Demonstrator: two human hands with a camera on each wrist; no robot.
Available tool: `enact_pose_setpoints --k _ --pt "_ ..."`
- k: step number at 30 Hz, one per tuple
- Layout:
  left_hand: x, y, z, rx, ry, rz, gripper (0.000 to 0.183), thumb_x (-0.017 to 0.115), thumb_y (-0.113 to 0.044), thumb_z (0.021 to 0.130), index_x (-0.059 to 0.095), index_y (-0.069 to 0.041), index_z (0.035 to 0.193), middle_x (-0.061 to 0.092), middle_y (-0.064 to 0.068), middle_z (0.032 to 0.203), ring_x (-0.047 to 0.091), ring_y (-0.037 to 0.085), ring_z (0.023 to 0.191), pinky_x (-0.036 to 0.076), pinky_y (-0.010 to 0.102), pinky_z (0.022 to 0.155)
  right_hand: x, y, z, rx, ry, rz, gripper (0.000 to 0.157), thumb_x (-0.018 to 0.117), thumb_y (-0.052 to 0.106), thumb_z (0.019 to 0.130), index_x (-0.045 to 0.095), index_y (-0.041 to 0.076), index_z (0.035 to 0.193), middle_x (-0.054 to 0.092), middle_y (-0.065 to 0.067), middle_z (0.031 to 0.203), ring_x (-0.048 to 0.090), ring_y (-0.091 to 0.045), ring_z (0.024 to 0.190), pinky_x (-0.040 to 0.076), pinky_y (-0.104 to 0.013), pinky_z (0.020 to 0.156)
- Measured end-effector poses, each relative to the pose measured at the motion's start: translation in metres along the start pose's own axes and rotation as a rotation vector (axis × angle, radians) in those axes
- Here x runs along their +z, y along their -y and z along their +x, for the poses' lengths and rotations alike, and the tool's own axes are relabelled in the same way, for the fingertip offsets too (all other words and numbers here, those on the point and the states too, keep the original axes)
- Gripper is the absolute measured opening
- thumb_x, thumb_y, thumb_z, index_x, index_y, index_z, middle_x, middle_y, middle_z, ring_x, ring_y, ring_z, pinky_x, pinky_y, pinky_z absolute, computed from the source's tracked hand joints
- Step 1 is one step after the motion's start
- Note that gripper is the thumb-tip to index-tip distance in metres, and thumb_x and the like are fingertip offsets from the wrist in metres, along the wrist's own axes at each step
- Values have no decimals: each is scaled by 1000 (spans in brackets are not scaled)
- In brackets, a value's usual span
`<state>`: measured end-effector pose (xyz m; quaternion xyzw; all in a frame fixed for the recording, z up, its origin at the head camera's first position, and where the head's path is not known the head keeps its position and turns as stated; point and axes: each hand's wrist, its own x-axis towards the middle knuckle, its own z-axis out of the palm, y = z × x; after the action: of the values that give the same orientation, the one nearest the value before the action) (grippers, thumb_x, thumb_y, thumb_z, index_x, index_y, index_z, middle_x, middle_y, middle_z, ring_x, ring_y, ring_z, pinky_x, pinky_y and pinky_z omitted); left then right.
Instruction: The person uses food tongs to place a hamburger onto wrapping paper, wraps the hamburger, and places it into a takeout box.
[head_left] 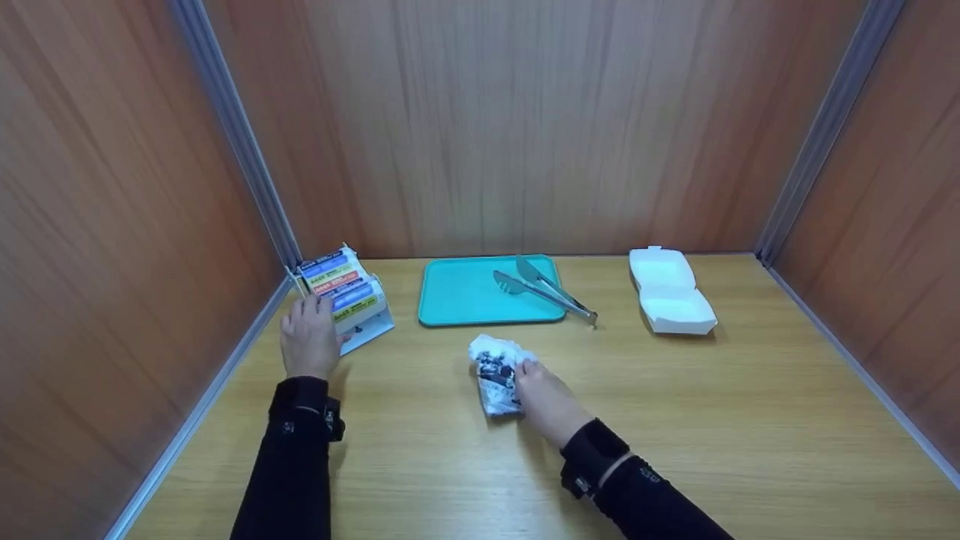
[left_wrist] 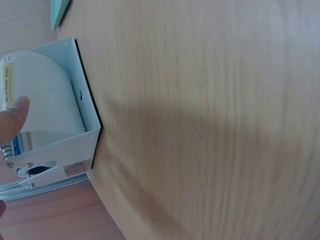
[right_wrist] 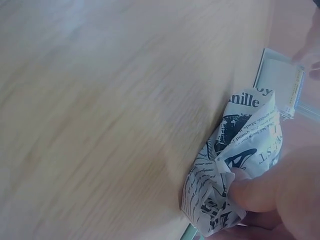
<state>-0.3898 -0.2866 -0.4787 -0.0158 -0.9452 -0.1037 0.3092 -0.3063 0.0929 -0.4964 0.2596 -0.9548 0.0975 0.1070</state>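
My right hand [head_left: 551,401] pinches a crumpled, newsprint-patterned paper packet [head_left: 495,379] low over the middle of the table. Black lettering and folds show on the packet [right_wrist: 240,155] in the right wrist view, with the thumb pressed into its paper. At the left, my left hand [head_left: 310,337] is over the near side of a white metal dispenser [head_left: 367,330] that bears a wrapped roll. In the left wrist view the thumb overlaps the white roll [left_wrist: 47,95], and a fingertip shows past the dispenser's side plate. Most of the left fingers are hidden there.
Behind the packet lies a turquoise tray [head_left: 457,296], with metal tongs [head_left: 551,292] across its right side, handle end past the edge. An opened white clamshell box [head_left: 675,296] sits at the back right. Wooden walls [head_left: 525,127] enclose the table on the left, back and right.
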Motion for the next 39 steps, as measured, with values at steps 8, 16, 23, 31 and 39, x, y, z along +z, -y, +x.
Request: enact_pose_setpoints --k 8,16,23,31,39 --pt "8 11 -3 -66 18 0 71 97 -8 78 57 6 134 56 31 139 54 50 127 48 63 97 0 9 2 19 70 -63 44 62 -18 94 56 -20 138 61 -37 135 63 -45 129 53 -44 108" --pt "18 15 -2 -81 -62 75 60 91 -4 83 60 4 134 58 31 137 57 50 121 48 63 97 -1 12 4 16 110 -86 47 63 -17 94 56 -18 140 60 -36 139 61 -45 133 51 -45 111" --pt "21 13 5 -33 -139 63 42 87 -1 86 68 4 123 65 27 122 63 49 109 48 61 91 0 9 -1 20 81 -77 44 63 -18 94 58 -19 137 62 -36 136 62 -45 131 53 -45 108" --pt "16 15 7 -8 -185 -6 31 87 -4 85 75 5 112 69 26 118 62 46 110 47 62 91 -2 7 3 -11 35 -137 40 62 -19 94 61 -19 134 65 -35 130 66 -44 125 55 -42 105" --pt "14 7 11 -52 -150 -81 25 86 -6 89 78 1 112 74 22 116 63 42 113 47 57 92 -2 3 3 34 59 -91 40 61 -19 95 59 -19 136 63 -37 135 64 -46 129 54 -46 107"
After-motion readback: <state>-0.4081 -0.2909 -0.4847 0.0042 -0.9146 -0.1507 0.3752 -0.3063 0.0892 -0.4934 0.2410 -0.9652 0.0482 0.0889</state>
